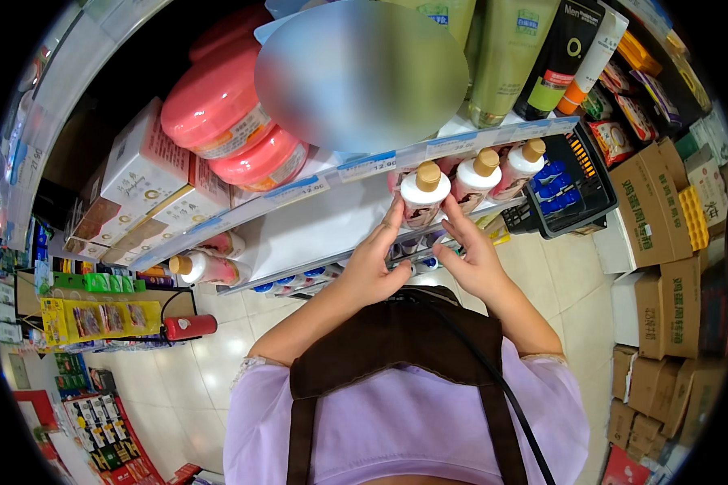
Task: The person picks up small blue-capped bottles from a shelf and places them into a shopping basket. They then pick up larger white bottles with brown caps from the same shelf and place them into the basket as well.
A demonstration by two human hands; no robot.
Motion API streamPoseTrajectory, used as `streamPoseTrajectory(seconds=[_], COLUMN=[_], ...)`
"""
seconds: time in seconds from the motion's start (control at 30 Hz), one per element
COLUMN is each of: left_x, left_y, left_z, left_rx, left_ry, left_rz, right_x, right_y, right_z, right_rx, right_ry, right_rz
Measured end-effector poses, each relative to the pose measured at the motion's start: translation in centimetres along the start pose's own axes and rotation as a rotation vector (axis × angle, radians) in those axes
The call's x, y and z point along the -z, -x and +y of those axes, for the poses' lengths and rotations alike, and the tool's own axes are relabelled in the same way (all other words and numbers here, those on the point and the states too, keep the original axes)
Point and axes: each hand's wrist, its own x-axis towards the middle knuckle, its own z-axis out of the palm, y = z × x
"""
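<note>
A white bottle with a gold cap (426, 195) and a pink picture label stands at the front of a white shelf (315, 218). My left hand (376, 264) has its fingertips against the bottle's left side. My right hand (472, 251) touches the opposite side, so the bottle sits between both hands. Two similar bottles, a middle one (477, 176) and a far right one (522, 165), stand upright in a row to its right. Another gold-capped bottle (209, 268) appears at the shelf's left end.
Above are pink round tubs (218, 109), green tubes (512, 60) and a price rail (364, 167). Boxed goods (148, 163) stand at left. A black basket (582, 209) with blue items is at right, near stacked cartons (655, 212). A red fire extinguisher (191, 327) shows at left.
</note>
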Motion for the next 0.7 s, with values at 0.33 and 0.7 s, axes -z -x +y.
streamPoseTrajectory(seconds=[0.33, 0.7], left_x=[1.5, 5.6], left_y=[2.2, 11.7], left_z=[0.7, 0.2], left_rx=[0.017, 0.084], left_ry=[-0.018, -0.006], left_rz=[-0.004, 0.456], right_x=[0.3, -6.1], right_y=[2.0, -1.5], right_z=[0.3, -1.0], right_rx=[-0.014, 0.097], right_ry=[-0.055, -0.038], right_rz=[0.097, -0.43])
